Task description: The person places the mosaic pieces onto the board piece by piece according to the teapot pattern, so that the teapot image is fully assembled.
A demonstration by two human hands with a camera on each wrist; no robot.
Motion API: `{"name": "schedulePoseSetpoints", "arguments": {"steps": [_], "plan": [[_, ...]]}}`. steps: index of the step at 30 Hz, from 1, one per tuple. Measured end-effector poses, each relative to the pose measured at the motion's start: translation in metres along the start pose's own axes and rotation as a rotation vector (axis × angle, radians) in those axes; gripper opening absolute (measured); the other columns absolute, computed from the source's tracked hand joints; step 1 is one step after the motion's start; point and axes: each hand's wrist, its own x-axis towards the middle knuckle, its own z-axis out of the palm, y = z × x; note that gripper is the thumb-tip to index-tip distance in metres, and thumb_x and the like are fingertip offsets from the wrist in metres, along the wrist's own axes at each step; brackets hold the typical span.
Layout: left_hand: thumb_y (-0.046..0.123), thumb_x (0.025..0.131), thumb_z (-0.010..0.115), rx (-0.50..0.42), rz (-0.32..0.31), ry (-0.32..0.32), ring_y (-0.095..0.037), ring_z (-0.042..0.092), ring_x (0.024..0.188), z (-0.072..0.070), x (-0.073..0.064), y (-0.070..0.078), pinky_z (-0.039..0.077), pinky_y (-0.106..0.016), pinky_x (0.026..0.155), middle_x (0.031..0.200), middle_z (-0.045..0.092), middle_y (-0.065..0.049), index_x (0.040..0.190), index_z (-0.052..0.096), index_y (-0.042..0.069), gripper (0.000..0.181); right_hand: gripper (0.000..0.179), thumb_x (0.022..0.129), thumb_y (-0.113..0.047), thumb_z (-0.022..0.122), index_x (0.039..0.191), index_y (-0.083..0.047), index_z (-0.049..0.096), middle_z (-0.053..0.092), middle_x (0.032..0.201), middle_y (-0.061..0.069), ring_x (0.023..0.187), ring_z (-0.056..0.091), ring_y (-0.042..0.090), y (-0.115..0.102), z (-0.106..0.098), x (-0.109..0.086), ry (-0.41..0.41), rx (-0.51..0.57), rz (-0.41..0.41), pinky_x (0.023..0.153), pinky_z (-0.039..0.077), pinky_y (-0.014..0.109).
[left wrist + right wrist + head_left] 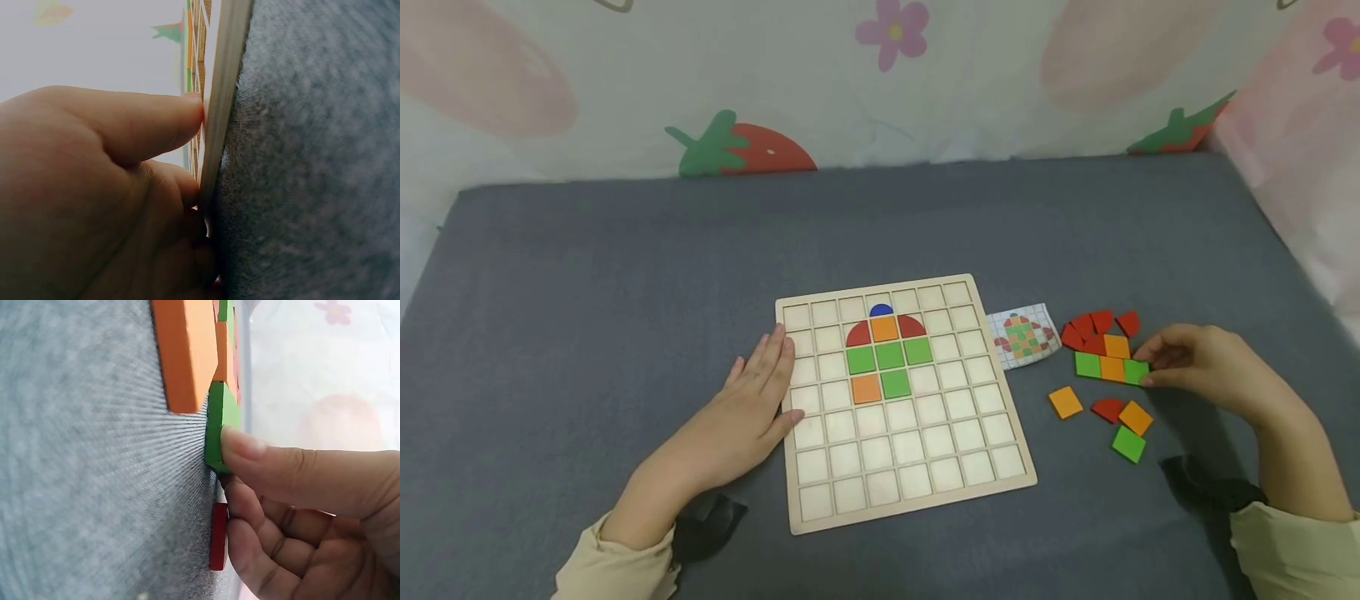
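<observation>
My left hand (737, 425) lies with straight fingers along the left edge of a wooden grid board (913, 496), thumb on its rim. In the left wrist view the thumb (169, 122) touches the board's side (222, 94). On the board sit green and orange square tiles, two red quarter-round tiles and a blue half-round tile (882, 310). To the right, my right hand (1217, 367) pinches a green square tile (1137, 372) between thumb and finger, at the end of a row. The right wrist view shows the thumb on this green tile (215, 425), which stays low by the cloth.
Beside the board's right edge lies a pattern card (1037, 312). Red curved tiles (1102, 321) cluster behind the row. Nearer me are a loose orange tile (1065, 402), another red tile (1107, 409) and a green tile (1128, 444). Grey cloth (625, 292) covers the table.
</observation>
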Motion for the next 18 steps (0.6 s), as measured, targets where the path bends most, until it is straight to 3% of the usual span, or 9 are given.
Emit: {"name": "schedulePoseSetpoints", "arguments": {"steps": [18], "plan": [[0.024,0.099,0.048,-0.009,-0.005,-0.010,-0.034,-0.002,0.142,-0.0006,0.0015,0.0011,0.010,-0.057,0.110,0.156,-0.006,-0.019,0.148,0.005,-0.006,0.072,0.021,0.079,-0.008,0.076,0.097,-0.003,0.067,0.067,0.085,0.002,0.071,0.059,0.004,-0.0021,0.0008,-0.0017,-0.006,0.008,-0.004,0.062,0.049,0.023]]}}
